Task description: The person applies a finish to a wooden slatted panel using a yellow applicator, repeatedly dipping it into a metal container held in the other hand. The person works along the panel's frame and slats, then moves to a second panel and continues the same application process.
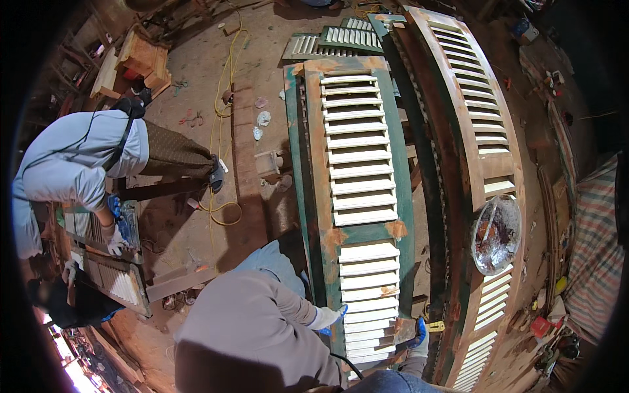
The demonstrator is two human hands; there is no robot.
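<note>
While both arms reach up from the bottom edge, the left hand in a white glove rests flat on the near end of the long green wooden shutter with white slats. Its fingers lie spread against the shutter's left rail and hold nothing. The right hand, in a glove with blue on it, sits at the shutter's near right corner. Its fingers are closed on a small brown sanding block that presses on the lowest slats.

Right of the green shutter lies a second long brown wooden shutter, and a round shiny metal bowl sits on it. Left of the green shutter, a yellow cord runs over the dusty floor. Farther left, another person in a pale blue shirt bends over a small shutter, well apart from the green one.
</note>
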